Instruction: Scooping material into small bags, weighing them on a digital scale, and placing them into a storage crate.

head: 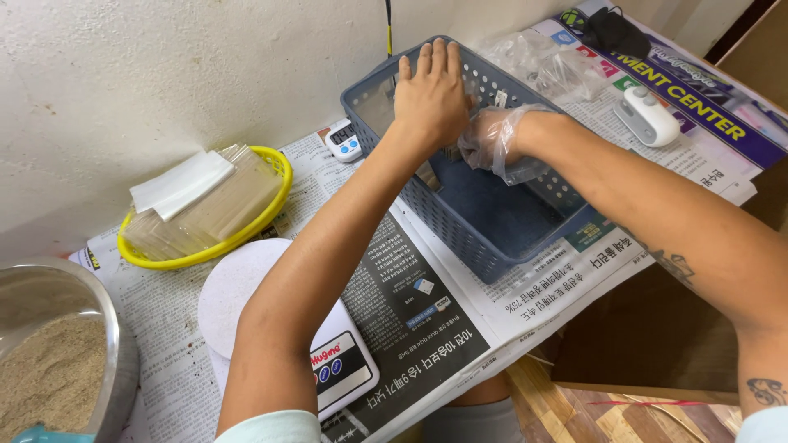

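Nearest the camera, under the left forearm, a white digital kitchen scale (328, 361) sits on newspaper (443, 312) covering the worktop. Left hand (431, 94), bare, lies fingers together and flat over the far rim of a blue perforated plastic basket (484, 221), steadying it. Right hand (492, 143), in a clear disposable glove, is curled inside the basket just beside the left; whether it pinches anything cannot be told. Judged step: reaching into the basket; the next move calls for a firm hold on the rim. Left of the hands: a yellow basket (205, 246) of clear packets and a steel bowl (119, 361) of tan grain. Beyond them: a small timer (343, 141) against a rough plaster wall (164, 74).
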